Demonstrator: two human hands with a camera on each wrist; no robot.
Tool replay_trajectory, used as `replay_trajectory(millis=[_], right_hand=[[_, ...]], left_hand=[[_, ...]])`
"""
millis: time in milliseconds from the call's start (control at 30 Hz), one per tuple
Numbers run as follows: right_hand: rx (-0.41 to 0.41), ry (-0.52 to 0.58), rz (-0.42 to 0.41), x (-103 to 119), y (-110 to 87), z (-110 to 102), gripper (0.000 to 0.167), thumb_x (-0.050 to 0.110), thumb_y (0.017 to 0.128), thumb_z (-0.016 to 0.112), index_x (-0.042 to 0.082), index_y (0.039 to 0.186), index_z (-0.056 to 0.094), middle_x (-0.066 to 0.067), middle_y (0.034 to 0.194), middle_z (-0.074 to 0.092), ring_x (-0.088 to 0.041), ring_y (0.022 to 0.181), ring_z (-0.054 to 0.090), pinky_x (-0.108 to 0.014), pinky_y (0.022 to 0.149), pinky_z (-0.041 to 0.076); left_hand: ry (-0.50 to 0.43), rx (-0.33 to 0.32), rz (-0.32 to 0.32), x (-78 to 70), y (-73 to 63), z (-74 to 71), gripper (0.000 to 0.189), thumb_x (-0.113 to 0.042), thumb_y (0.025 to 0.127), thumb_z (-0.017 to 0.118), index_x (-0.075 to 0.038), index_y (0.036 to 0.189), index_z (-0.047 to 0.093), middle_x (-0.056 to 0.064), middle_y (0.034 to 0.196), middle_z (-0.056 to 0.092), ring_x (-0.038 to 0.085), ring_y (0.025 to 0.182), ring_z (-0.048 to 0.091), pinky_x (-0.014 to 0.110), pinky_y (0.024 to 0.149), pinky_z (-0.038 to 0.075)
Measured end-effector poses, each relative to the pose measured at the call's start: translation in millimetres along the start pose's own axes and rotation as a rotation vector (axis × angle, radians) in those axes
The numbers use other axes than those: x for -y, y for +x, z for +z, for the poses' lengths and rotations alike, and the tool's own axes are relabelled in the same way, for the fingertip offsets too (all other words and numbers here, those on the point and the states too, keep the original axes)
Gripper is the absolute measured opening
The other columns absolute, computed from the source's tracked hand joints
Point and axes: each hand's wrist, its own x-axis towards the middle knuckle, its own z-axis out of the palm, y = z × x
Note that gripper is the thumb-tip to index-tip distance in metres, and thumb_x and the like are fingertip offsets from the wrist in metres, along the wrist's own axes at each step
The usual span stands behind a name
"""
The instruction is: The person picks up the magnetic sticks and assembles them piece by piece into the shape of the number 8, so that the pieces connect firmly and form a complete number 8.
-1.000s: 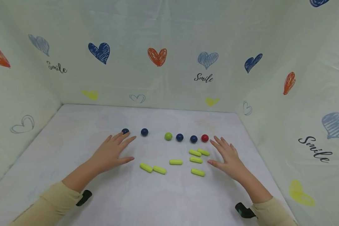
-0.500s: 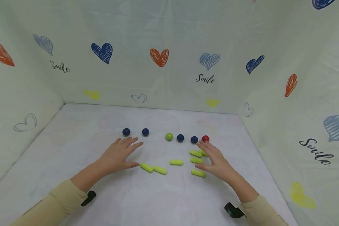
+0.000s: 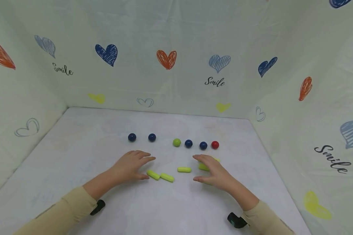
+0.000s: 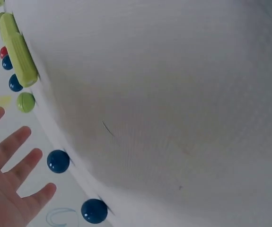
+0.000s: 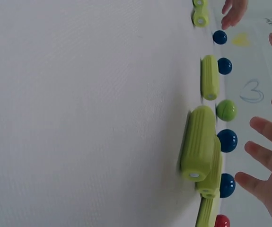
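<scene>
Left hand (image 3: pixel 127 168): fingers spread, nothing held; thumb just beside the left rod, contact can't be told.
Left-end blue ball (image 3: pixel 132 137): beyond that hand on the table (image 3: pixel 164 205); likely rolls if knocked.
Left rod (image 3: pixel 153 175): tilted, end to end with its neighbour rod (image 3: pixel 167 177); best pinched across the width, mid-length, without nudging the other.
Middle rod (image 3: pixel 184 169): in front of the green ball (image 3: pixel 176 142), well apart; easiest grip.
Right hand (image 3: pixel 213 173): fingers spread, grasping nothing, over the right rods (image 3: pixel 204 167) and partly hiding them; check spacing before closing.
Red ball (image 3: pixel 215 145): right end of the ball row; avoid brushing it.
</scene>
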Motion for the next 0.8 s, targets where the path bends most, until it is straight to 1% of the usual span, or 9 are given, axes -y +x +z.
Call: replay_trajectory(millis=[133,200,367,567,700,800], right_hand=[[0.015,0.009,-0.046,2,3.1,5,0.072,0.044,0.082,0.077,0.015,0.141,0.050,0.000,0.142,0.049,-0.024,0.131,0.043,-0.050,0.106,0.035],[0.031,-0.002,-0.059,2,4.5,8,0.070,0.044,0.082,0.077,0.013,0.140,0.052,0.000,0.140,0.051,-0.024,0.130,0.044,-0.051,0.105,0.036],[0.065,-0.008,-0.067,5,7.4,14,0.065,0.042,0.081,0.078,0.013,0.135,0.056,0.002,0.134,0.055,-0.022,0.127,0.047,-0.049,0.104,0.038],[0.086,-0.032,-0.109,7,10.0,19,0.058,0.038,0.082,0.079,0.014,0.130,0.059,0.005,0.128,0.058,-0.018,0.122,0.051,-0.045,0.103,0.039],[0.112,-0.041,-0.123,11,11.0,19,0.054,0.036,0.083,0.078,0.013,0.129,0.060,0.006,0.126,0.059,-0.016,0.119,0.052,-0.042,0.102,0.040],[0.139,-0.040,-0.119,13,11.9,20,0.053,0.034,0.084,0.077,0.013,0.130,0.060,0.005,0.125,0.060,-0.016,0.118,0.052,-0.041,0.102,0.041]], left_hand=[[-0.018,0.004,0.028,0.2,2.7,3.4,0.066,-0.049,0.077,0.079,-0.018,0.132,0.059,0.004,0.128,0.059,0.027,0.120,0.052,0.049,0.100,0.040],[-0.020,0.016,0.039,0.2,4.0,5.0,0.065,-0.050,0.076,0.079,-0.018,0.130,0.061,0.002,0.125,0.061,0.025,0.118,0.053,0.048,0.099,0.041],[-0.024,0.031,0.066,0.0,6.8,9.0,0.061,-0.050,0.074,0.081,-0.018,0.124,0.065,-0.001,0.116,0.063,0.023,0.111,0.055,0.045,0.095,0.045],[-0.016,0.021,0.089,1.2,10.4,12.7,0.047,-0.043,0.072,0.084,-0.019,0.110,0.070,-0.004,0.099,0.063,0.019,0.097,0.057,0.038,0.085,0.049],[-0.016,0.025,0.083,1.6,12.7,14.7,0.037,-0.038,0.073,0.085,-0.021,0.103,0.071,-0.007,0.091,0.061,0.017,0.091,0.056,0.040,0.083,0.048],[-0.019,0.044,0.061,1.3,14.8,16.5,0.033,-0.037,0.074,0.084,-0.023,0.101,0.070,-0.010,0.087,0.060,0.014,0.086,0.054,0.041,0.082,0.047]])
